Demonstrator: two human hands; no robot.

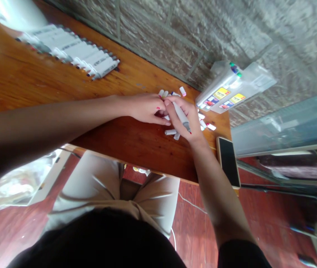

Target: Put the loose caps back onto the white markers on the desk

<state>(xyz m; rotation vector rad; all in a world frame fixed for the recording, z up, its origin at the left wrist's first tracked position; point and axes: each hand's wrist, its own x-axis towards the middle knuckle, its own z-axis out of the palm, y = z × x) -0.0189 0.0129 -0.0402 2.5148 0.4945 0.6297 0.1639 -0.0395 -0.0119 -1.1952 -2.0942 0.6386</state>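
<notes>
My right hand [188,111] is closed around a white marker [180,113] with a grey section and a red tip at its lower end. The marker's upper end is hidden by my fingers, close to the back of my left hand. My left hand [147,107] rests palm down on the table, its thumb stretched out and its other fingers partly covered by my right hand. It is open, with small red marks near the knuckles. Several loose white marker caps [170,132] lie under and around both hands, some with coloured ends.
A row of white markers [71,50] lies at the back left, beside a white rounded object [19,15]. A clear plastic case [231,89] stands against the brick wall [158,33]. A phone [228,162] lies at the table's right edge.
</notes>
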